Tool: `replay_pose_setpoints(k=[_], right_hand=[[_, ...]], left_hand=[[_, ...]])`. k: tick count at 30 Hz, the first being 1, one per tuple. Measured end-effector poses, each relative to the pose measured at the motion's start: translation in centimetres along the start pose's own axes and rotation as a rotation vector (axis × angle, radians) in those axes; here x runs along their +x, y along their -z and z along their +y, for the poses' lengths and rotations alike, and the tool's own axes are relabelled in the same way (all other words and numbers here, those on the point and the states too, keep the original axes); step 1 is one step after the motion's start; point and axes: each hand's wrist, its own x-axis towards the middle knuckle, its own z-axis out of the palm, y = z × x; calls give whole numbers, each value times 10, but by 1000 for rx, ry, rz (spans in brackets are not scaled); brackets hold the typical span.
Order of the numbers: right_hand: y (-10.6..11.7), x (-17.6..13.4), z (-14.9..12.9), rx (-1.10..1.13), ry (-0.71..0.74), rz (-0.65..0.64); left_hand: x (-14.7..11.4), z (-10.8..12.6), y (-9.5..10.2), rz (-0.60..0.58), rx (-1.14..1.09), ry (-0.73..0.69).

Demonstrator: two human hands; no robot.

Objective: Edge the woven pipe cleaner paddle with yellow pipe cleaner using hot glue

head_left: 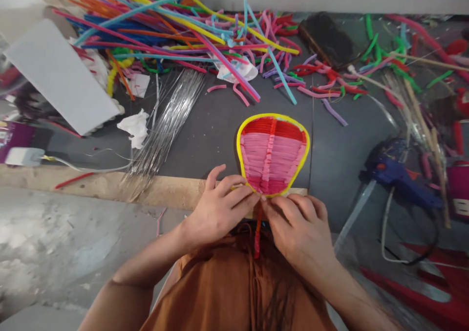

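Note:
A petal-shaped piece made of pipe cleaners (282, 150) lies near the table's front edge. Its body is pink with red bands at top and bottom, and a yellow pipe cleaner (307, 147) runs around the rim. A red-orange stem (258, 235) hangs from its narrow lower end toward my lap. My left hand (223, 204) pinches the rim at the lower left, with the forefinger raised. My right hand (298, 223) closes on the lower end beside the stem, thumb and fingertips together. The fingertips of both hands nearly meet there.
Loose coloured pipe cleaners (176, 28) heap along the back. Silvery wires (172, 121) lie left, near a white box (62, 77) and crumpled tissue (135, 128). A blue glue gun (403, 174) rests at right. A dark phone (326, 37) sits at the back.

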Motion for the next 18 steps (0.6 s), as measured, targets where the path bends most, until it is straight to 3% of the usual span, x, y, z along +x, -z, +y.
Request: replay_pose_setpoints(k=[10, 18], right_hand=[[1, -5, 8, 168, -50, 37], [2, -6, 8, 88, -4, -3]], left_hand=[[-1, 1, 9, -83, 121, -77], [2, 0, 7, -72, 101, -62]])
